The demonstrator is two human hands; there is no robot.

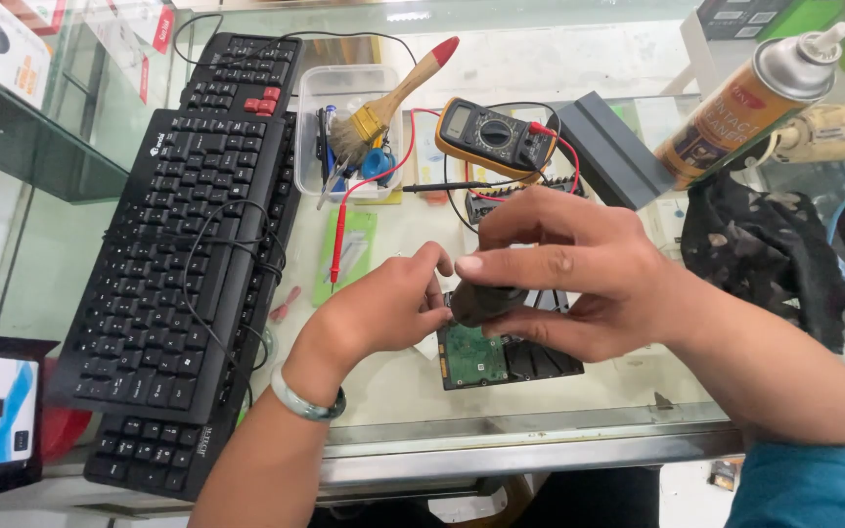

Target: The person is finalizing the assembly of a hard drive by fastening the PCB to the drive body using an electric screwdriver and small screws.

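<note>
While both hands meet above the near edge of the glass desk (540,430), the right hand (579,284) curls around a dark, stubby cylindrical piece (481,301), thumb on top and fingers wrapped beneath; what exactly the piece is I cannot tell. The left hand (383,308), wearing a pale green bangle (305,399), is loosely closed, its thumb and fingertips pinching at the left end of that same piece. Directly below them a hard drive (501,357) lies circuit board up, its green board showing, close to the near edge. Two black keyboards (178,264) are stacked along the left side, cables looped over them. Toward the far edge stand a clear plastic tub (320,147) with a paintbrush (388,103) leaning in it, a yellow multimeter (491,137) with red and black probe leads, and a grey block (613,147). A tilted spray can (750,103) and a dark rag (765,254) sit at the right. As I judge it, the risk is a slip: the piece is held right over the exposed board, so a loosened pinch could drop it onto the components, and a forearm swing could catch the probe leads and drag the meter.
</note>
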